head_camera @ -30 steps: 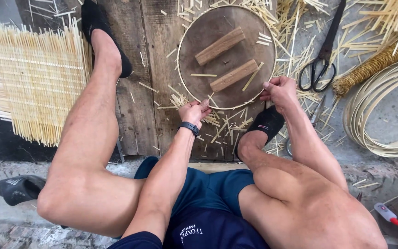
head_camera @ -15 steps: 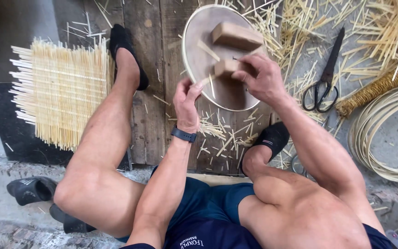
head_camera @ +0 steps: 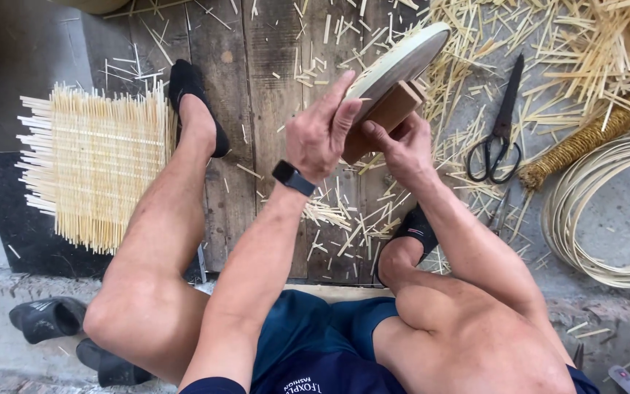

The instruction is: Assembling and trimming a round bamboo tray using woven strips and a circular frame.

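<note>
woven mat [head_camera: 96, 164] left of boards [head_camera: 257, 87]; scissors [head_camera: 501, 124] right | cane coil [head_camera: 607, 211] far right

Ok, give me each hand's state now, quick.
Left hand: closed on the round board, tilted up on edge.
Right hand: grip closed on the board's wooden block.
</note>
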